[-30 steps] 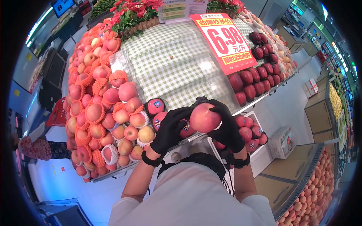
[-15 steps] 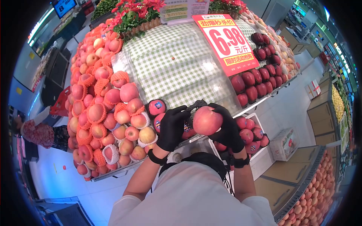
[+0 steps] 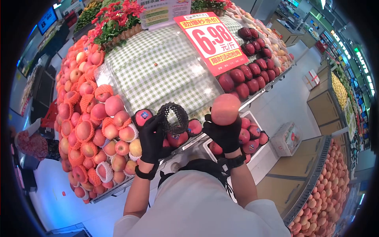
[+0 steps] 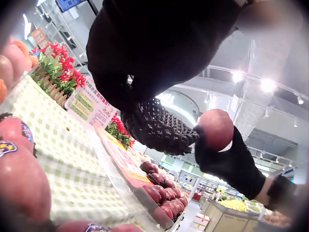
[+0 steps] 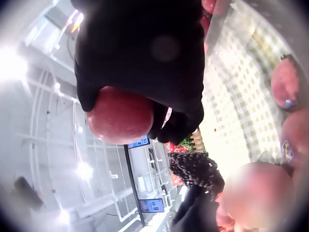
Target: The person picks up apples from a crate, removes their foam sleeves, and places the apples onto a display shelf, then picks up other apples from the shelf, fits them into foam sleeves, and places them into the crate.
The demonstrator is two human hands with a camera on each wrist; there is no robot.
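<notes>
My black-gloved left hand (image 3: 152, 139) pinches a black foam fruit net (image 3: 182, 118) by its left edge. The net is spread into a ring, and checked cloth shows through its opening. To the right, my gloved right hand (image 3: 226, 134) grips a bare pink-red apple (image 3: 226, 108) from below, the fruit standing above the fingers. In the left wrist view the net (image 4: 159, 128) hangs beneath the left fingers, its far end close to the apple (image 4: 216, 129). Below the hands, stickered apples (image 3: 177, 139) in black nets sit along the stand's front edge.
Apples in orange and white nets (image 3: 89, 130) are heaped at left. Green checked cloth (image 3: 158, 75) covers the middle of the stand. A red price sign (image 3: 211, 41) stands by rows of dark red apples (image 3: 246, 79). A white box of apples (image 3: 252, 138) sits below, at right.
The hands have drawn apart. My left hand has brought the net out from behind the apple, and it now shows as an open ring. The apple stays in my right hand; the head view has shifted.
</notes>
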